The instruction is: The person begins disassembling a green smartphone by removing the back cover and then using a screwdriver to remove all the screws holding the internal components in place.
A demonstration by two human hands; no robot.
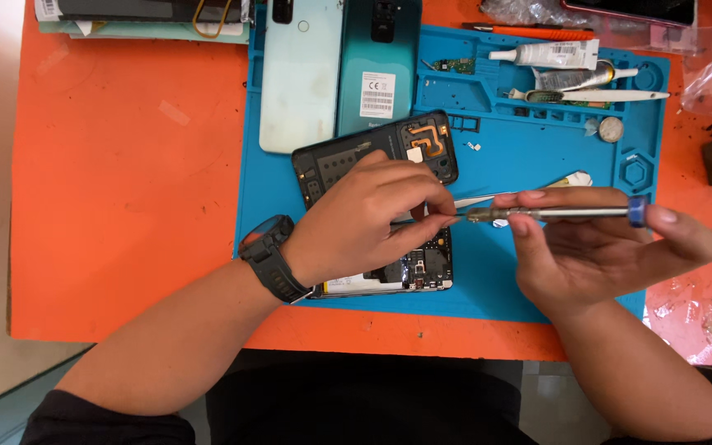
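Opened phone (422,268) lies on blue mat (529,280), partly under left hand (364,222). Left grip pinches the screwdriver tip, just above the phone. Right hand (603,247) holds slim metal screwdriver (554,213) level, right of the phone, fingertips clenched along the shaft. Phone looks light, stiff, fragile with exposed boards; best held by the frame edges. Screwdriver is smooth, likely slippery. Two back covers (335,70) lie beyond the phone on the orange surface (125,206).
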